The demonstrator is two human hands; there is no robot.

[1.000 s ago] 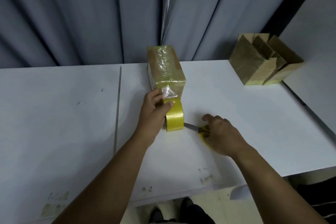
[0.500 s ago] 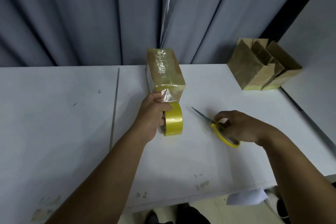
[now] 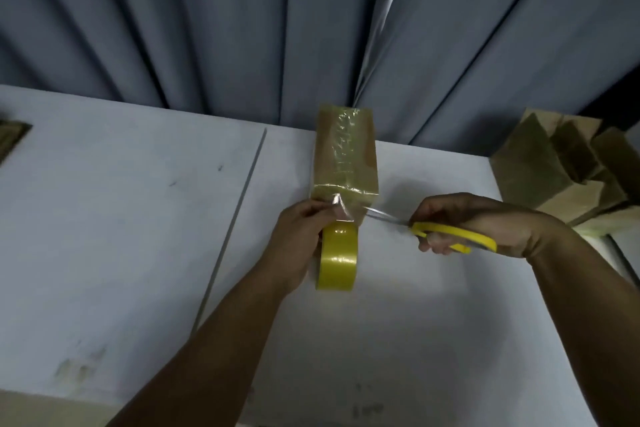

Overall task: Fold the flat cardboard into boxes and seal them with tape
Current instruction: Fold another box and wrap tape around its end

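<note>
With the taped cardboard box mid-bench, the left hand gripping the yellow tape roll at its near end and the right hand gripping the scissors, a taut strip snipped close to the box should seal cleanest.

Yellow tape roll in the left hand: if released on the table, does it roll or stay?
Likely rolls: the yellow tape roll is held rim-down by the left hand. Probably not far: a clear strip ties it to the tape-wrapped cardboard box. Its glossy face looks slippery.
</note>
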